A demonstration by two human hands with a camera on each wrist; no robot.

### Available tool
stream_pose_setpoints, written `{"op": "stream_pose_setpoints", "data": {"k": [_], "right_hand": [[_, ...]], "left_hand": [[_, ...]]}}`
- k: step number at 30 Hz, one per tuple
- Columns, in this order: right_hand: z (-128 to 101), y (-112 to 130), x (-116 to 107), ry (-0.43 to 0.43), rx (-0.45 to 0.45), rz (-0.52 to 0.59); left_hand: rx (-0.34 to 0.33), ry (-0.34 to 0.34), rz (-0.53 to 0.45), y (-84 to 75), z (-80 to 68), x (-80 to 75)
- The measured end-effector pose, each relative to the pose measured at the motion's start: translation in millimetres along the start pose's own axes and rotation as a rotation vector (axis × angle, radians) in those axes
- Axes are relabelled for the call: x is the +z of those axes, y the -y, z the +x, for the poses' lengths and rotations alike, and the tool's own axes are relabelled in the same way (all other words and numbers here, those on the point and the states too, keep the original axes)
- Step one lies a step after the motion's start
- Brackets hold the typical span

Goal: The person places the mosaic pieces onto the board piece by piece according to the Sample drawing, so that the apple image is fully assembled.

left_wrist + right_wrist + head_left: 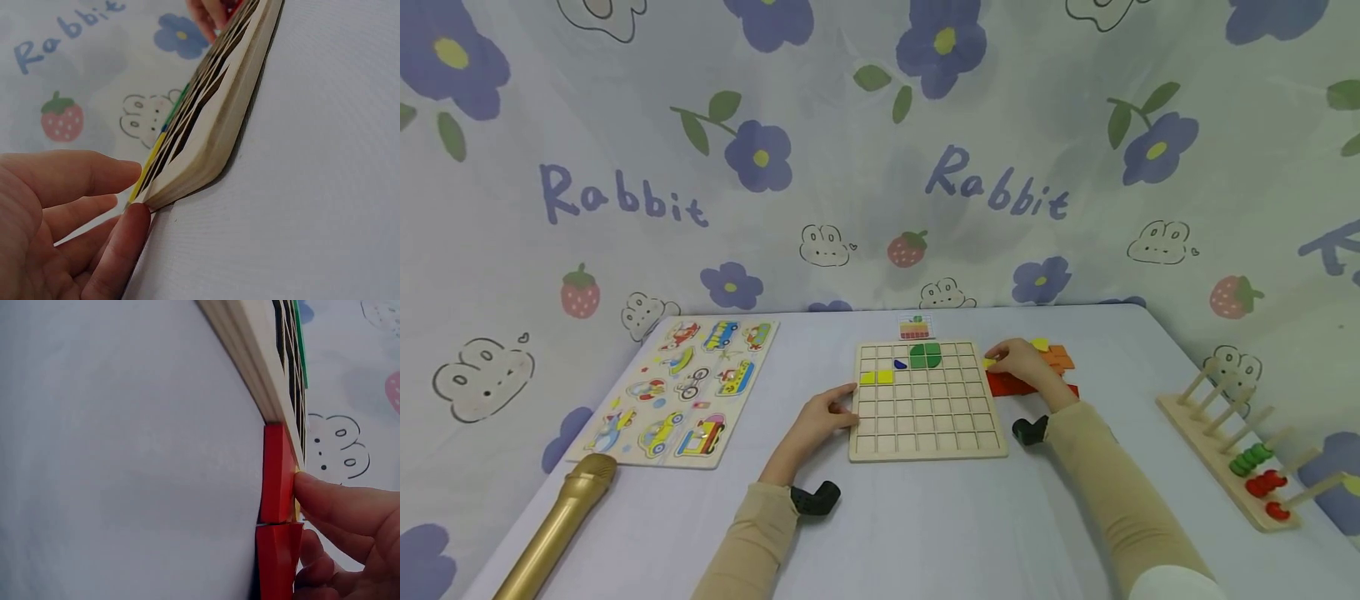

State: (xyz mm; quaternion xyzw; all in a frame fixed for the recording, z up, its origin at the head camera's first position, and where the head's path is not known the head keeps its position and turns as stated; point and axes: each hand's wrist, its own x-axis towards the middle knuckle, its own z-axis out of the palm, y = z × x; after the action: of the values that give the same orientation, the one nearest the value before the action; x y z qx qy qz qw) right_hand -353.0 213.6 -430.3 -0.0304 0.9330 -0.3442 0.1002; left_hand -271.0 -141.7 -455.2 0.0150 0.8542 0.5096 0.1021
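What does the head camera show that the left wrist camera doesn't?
Only the head view shows the vehicle puzzle, the gold microphone, the bead rack, the red blocks and the pieces on the grid board's top face. Only the left wrist view shows, close up, the left hand with its fingers touching the board's corner. Both show the board, the white table and the Rabbit cloth.

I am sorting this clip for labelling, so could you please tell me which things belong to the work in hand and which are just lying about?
In use:
- wooden grid board, steadied by the left hand
- red blocks and orange pieces under the right hand
- green, yellow and blue pieces on the board
- pattern card

Lying about:
- vehicle puzzle
- gold microphone
- peg rack
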Motion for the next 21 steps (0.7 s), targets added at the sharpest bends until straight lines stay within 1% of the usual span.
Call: {"op": "stream_pose_setpoints", "data": {"k": [2, 6, 12, 15, 17, 19, 21], "right_hand": [[0.0, -0.9, -0.1, -0.003, -0.009, 0.001], [-0.4, -2.6, 0.1, -0.014, -0.031, 0.042], [-3.2, -0.7, -3.0, -0.013, -0.033, 0.106], [-6.7, 8.0, -4.1, -0.027, -0.019, 0.173], [-7.8, 17.2, -2.8, -0.027, -0.003, 0.247], [-7.5, 28.3, 0.5, -0.013, 0.012, 0.324], [-5.0, 39.1, 6.4, 0.021, 0.021, 0.401]], "left_hand": [[0.001, 0.002, 0.001, 0.2, -0.2, 0.2], [-0.004, 0.004, 0.001, 0.5, 0.1, 0.2], [-0.003, 0.003, -0.014, -0.5, 0.7, -0.2], [-0.002, 0.001, -0.014, -0.2, 1.2, -0.6], [0.002, 0.004, -0.010, 0.5, 1.5, -0.8], [0.004, 0.006, -0.007, 1.1, 1.9, -0.8], [0.001, 0.006, -0.006, 1.8, 2.4, -0.7]]}}
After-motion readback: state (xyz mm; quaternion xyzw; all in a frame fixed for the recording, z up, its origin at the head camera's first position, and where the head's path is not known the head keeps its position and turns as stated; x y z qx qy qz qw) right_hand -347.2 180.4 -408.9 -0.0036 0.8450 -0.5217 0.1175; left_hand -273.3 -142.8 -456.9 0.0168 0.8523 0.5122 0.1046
